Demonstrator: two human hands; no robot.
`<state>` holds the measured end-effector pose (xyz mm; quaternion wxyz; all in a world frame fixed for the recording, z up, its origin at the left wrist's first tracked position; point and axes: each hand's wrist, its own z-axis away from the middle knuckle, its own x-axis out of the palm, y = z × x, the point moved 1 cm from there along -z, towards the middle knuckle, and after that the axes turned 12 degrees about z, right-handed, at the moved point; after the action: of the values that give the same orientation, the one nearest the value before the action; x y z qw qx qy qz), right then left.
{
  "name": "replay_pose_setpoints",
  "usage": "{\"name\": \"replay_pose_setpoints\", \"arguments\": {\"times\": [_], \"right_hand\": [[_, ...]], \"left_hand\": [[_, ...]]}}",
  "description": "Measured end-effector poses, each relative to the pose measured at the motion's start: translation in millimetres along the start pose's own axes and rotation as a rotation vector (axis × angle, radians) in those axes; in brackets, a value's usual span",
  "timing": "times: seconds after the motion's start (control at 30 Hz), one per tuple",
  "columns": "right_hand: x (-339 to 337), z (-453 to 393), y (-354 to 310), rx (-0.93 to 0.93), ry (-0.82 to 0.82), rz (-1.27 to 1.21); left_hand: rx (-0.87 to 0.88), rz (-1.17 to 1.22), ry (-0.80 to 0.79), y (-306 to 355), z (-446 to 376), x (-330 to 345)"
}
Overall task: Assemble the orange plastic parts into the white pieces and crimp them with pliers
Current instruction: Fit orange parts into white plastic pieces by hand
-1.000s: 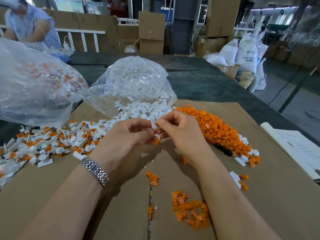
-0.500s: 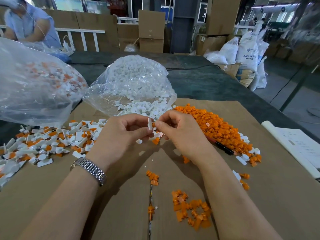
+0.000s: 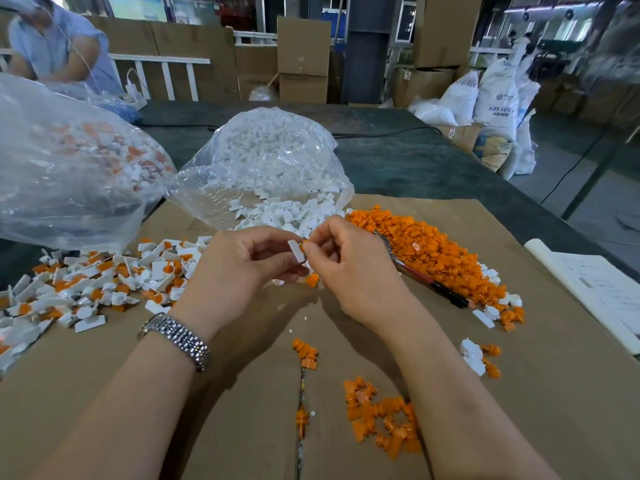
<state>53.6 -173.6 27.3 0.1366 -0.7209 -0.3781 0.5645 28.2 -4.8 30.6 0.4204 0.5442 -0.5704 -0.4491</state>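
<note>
My left hand (image 3: 242, 268) pinches a small white piece (image 3: 297, 251) upright above the cardboard. My right hand (image 3: 349, 268) pinches an orange part (image 3: 304, 244) against the top right edge of that white piece. A heap of loose orange parts (image 3: 429, 251) lies to the right, and loose white pieces (image 3: 287, 216) spill from a clear bag (image 3: 263, 161) behind my hands. Pliers (image 3: 426, 278) with red and black handles lie at the edge of the orange heap, right of my right hand. Assembled white-and-orange pieces (image 3: 104, 275) are piled at the left.
A second clear bag (image 3: 69, 161) of assembled pieces stands at far left. Small orange clusters (image 3: 381, 420) lie on the cardboard sheet (image 3: 554, 393) near me. White papers (image 3: 595, 285) sit at the right edge. Another person (image 3: 59, 50) works at the back left.
My hands have parted slightly and turned; the white piece now stands upright in my left fingers, with the orange part showing at its top edge.
</note>
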Motion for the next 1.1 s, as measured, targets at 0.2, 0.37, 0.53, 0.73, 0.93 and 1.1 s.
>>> {"name": "replay_pose_setpoints", "arguments": {"times": [0.2,0.37,0.53,0.73,0.93,1.1], "right_hand": [[-6,1,-4,0.075,-0.069,-0.165],[-6,3,-7,0.052,-0.036,-0.185],[-7,3,-9,0.075,0.011,-0.182],[-14,6,-12,0.066,-0.051,-0.182],[-37,3,6,0.244,0.078,-0.014],[-40,4,34,0.589,-0.178,0.740]], "left_hand": [[-0.001,0.039,-0.021,-1,-1,-1],[-0.050,0.169,-0.012,-3,-2,-4],[-0.124,0.367,-0.072,-4,-4,-7],[-0.169,0.450,-0.114,0,-3,-8],[-0.227,0.601,-0.109,1,-4,-8],[-0.281,0.660,-0.130,0,-4,-10]]}}
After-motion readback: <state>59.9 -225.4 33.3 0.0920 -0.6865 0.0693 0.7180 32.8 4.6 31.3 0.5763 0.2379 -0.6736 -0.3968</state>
